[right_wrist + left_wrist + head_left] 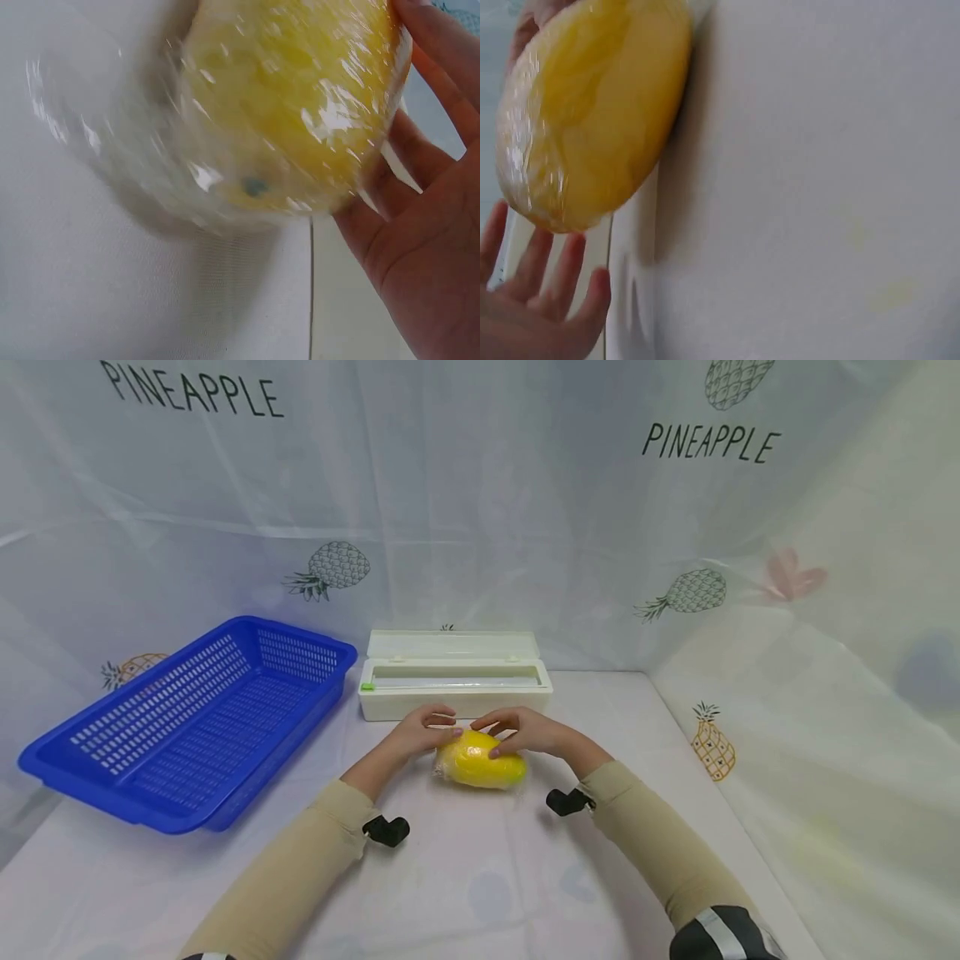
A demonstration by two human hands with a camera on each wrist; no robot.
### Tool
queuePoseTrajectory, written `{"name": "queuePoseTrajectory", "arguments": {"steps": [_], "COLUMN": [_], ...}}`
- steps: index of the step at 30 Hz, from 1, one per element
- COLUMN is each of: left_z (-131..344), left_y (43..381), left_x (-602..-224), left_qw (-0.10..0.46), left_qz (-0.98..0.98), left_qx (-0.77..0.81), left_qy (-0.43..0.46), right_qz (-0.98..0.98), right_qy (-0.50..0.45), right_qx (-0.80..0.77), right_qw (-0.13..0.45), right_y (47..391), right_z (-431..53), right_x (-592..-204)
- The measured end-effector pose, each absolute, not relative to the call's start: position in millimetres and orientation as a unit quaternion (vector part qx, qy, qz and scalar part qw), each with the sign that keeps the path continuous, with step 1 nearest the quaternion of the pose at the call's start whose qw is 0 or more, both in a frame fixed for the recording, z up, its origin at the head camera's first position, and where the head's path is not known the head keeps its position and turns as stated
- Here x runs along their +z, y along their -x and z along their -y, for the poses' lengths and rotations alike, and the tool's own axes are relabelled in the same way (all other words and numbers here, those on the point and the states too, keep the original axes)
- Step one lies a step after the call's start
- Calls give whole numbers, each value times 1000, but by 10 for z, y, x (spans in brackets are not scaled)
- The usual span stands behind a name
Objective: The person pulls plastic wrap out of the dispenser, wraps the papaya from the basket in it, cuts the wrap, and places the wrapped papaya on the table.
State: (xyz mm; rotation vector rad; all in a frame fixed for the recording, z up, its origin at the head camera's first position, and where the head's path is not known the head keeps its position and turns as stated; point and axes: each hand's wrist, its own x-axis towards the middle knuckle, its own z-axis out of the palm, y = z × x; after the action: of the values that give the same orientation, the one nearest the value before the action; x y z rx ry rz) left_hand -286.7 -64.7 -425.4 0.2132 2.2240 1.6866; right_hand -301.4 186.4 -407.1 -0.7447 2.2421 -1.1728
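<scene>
A yellow oval fruit, wrapped in clear cling film, is between the two hands above the white table; its exact kind is hard to tell. My right hand holds it from the far right side, thumb and fingers on its surface. In the right wrist view, loose film sticks out from one end of the fruit. At the fruit's left end is my left hand, its fingers spread and fairly straight near the wrapped end. Whether they touch it is unclear.
Behind the hands stands a white cling film dispenser box, lid raised, with a film roll inside and a green slider at its left. A blue perforated basket stands on the left. A pineapple-print curtain hangs behind the table.
</scene>
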Motion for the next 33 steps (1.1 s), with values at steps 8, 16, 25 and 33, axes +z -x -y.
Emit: {"name": "queuePoseTrajectory", "arguments": {"steps": [8,16,25,33], "left_z": [641,504,619,848], "left_y": [2645,2429,2499,2499], "left_x": [-4310,-4315,-4347,-4263], "left_qw": [105,161,135,112], "left_qz": [-746,-652,-632,-684], "left_qx": [656,735,756,720], "left_qy": [47,98,100,49], "right_qz": [-834,-820,-803,-765], "right_qy": [277,246,165,92], "right_qx": [-408,-447,-538,-619], "right_qw": [246,260,195,153], "right_y": [2933,2883,2661,2394], "right_z": [-1907,-1889,-1638,-1283], "right_x": [-4026,-4073,-4264,-4329]}}
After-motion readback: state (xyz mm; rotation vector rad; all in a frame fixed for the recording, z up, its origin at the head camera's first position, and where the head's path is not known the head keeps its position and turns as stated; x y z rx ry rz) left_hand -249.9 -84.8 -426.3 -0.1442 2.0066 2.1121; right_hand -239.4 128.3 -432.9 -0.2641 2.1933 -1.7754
